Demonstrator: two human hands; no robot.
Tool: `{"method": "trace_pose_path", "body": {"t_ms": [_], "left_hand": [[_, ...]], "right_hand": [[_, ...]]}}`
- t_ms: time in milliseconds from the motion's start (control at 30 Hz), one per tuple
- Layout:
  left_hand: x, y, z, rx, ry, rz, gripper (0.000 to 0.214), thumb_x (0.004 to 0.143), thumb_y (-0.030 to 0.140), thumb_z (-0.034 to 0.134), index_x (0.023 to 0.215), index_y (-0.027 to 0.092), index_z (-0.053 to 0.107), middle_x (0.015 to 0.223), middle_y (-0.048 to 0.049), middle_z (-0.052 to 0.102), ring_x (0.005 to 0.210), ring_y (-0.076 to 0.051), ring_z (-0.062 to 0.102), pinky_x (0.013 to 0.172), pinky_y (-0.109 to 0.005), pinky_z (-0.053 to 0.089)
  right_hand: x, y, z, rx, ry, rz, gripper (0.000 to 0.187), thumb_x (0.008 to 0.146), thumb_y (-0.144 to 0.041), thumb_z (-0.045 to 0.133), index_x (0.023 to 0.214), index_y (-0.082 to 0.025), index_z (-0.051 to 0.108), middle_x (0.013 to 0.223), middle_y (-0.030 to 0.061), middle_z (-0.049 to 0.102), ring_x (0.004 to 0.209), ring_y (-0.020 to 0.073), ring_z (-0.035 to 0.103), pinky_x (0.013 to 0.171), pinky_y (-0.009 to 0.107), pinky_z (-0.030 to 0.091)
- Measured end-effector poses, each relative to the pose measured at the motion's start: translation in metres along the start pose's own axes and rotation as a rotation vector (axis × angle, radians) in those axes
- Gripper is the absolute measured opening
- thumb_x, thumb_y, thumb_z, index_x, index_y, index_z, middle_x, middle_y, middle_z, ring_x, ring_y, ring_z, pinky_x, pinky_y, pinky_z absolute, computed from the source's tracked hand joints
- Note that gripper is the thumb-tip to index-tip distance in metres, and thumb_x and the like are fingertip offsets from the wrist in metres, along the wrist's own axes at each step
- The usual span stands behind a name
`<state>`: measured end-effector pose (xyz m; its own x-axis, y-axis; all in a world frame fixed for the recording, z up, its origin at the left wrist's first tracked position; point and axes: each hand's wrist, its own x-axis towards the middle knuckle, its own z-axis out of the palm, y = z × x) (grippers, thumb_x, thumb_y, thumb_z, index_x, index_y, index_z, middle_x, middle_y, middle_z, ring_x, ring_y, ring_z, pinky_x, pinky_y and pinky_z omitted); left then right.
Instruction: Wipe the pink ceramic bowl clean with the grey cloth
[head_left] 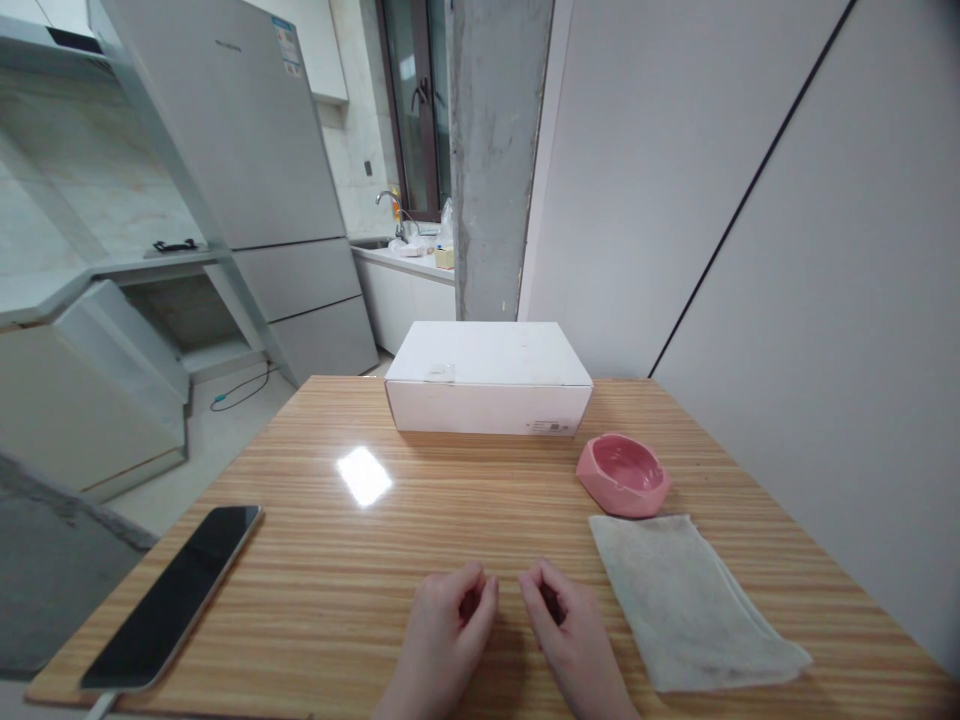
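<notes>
My left hand [451,622] rests near the front middle of the wooden table, its fingers curled into a loose fist. Beside it, a small gap apart, my right hand [566,620] is curled the same way. Nothing shows in the hollow of either hand. Nearest to my right hand lies a folded pale grey cloth [690,605], a little to its right and not touched. Just behind the cloth sits a pink faceted bowl [621,480], its inside facing up.
At the table's [315,590] back stands a closed white box [487,385]. A dark-screened phone [176,595] with a white cable lies at the left edge. A pale wall [810,300] borders the right side; a fridge [247,150] and a sink counter are beyond.
</notes>
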<state>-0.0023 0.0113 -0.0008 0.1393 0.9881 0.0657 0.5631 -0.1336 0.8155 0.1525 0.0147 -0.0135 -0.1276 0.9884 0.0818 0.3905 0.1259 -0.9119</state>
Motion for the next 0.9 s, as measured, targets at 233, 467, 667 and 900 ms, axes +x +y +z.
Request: {"method": "trace_pose_path", "body": {"t_ms": [233, 467, 667, 900], "left_hand": [[-0.001, 0.0, -0.001, 0.0, 0.007, 0.003, 0.037, 0.091, 0.034, 0.04, 0.057, 0.019, 0.035, 0.053, 0.0041, 0.04, 0.053, -0.01, 0.04, 0.054, -0.024, 0.024], [0.0, 0.0, 0.001, 0.005, 0.025, -0.009, 0.037, 0.092, 0.033, 0.041, 0.057, 0.019, 0.039, 0.053, 0.0037, 0.043, 0.053, -0.01, 0.041, 0.054, -0.024, 0.025], [0.006, 0.019, -0.019, -0.006, -0.216, 0.045, 0.034, 0.089, 0.04, 0.048, 0.064, 0.018, 0.055, 0.057, 0.0034, 0.051, 0.055, -0.011, 0.044, 0.053, -0.023, 0.027], [0.062, 0.073, -0.014, -0.197, -0.041, 0.366, 0.042, 0.071, 0.03, 0.073, 0.11, 0.021, 0.062, 0.112, -0.0061, 0.059, 0.105, -0.02, 0.055, 0.093, -0.031, 0.043]], "right_hand": [[-0.001, -0.003, -0.001, 0.007, 0.002, -0.021, 0.036, 0.093, -0.044, 0.041, 0.065, -0.021, 0.043, 0.059, -0.0042, 0.041, 0.056, 0.0134, 0.044, 0.054, 0.025, 0.032], [-0.001, -0.008, 0.0, 0.004, 0.048, -0.033, 0.038, 0.091, -0.046, 0.043, 0.062, -0.021, 0.044, 0.056, -0.0039, 0.042, 0.053, 0.0132, 0.043, 0.051, 0.024, 0.033], [-0.002, -0.009, -0.001, 0.009, 0.035, -0.079, 0.046, 0.092, -0.048, 0.04, 0.057, -0.02, 0.046, 0.054, -0.0027, 0.044, 0.054, 0.0137, 0.044, 0.053, 0.025, 0.032], [-0.006, -0.007, 0.002, 0.029, 0.067, -0.085, 0.048, 0.093, -0.051, 0.037, 0.06, -0.019, 0.052, 0.058, 0.0009, 0.056, 0.058, 0.0161, 0.049, 0.057, 0.026, 0.033]]}}
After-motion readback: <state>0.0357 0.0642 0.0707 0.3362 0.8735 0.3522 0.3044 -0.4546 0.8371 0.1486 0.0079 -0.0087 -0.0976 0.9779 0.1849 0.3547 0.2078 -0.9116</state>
